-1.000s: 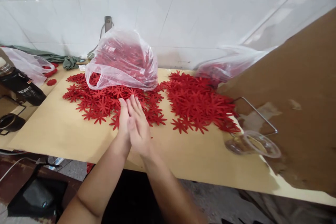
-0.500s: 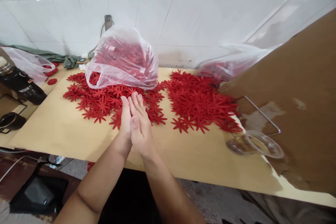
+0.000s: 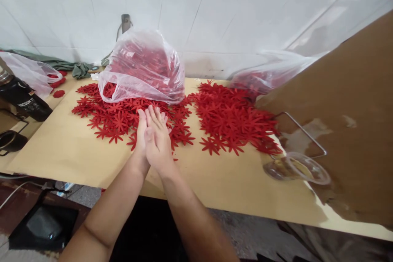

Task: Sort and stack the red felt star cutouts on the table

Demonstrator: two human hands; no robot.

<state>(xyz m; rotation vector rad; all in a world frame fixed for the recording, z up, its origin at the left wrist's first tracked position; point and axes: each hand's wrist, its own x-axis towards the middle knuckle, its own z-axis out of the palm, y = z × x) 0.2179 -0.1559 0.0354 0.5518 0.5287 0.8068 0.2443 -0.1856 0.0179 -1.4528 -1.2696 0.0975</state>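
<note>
My left hand (image 3: pixel 142 133) and my right hand (image 3: pixel 158 141) lie palm against palm over the table, fingers stretched out and pointing away from me. Whether anything is between the palms is hidden. Just beyond and around the fingertips spreads a left pile of red flower-shaped cutouts (image 3: pixel 115 120), each with several narrow petals. A second pile of red cutouts (image 3: pixel 231 120) lies to the right. On the back of the left pile rests a clear plastic bag (image 3: pixel 143 69) full of red pieces. Small red bits show on the table beside my right wrist.
The table (image 3: pixel 76 159) meets a white tiled wall. At left are a black vacuum flask (image 3: pixel 27 98), a black mug (image 3: pixel 12 141) and another plastic bag (image 3: pixel 30 73). At right, a brown board (image 3: pixel 344 131) leans near a clear plastic cup (image 3: pixel 297 168) and a bent wire (image 3: pixel 303 131).
My joined hands have shifted slightly left, the right hand sliding against the left. Small red bits now show near my right wrist. The view has moved a little.
</note>
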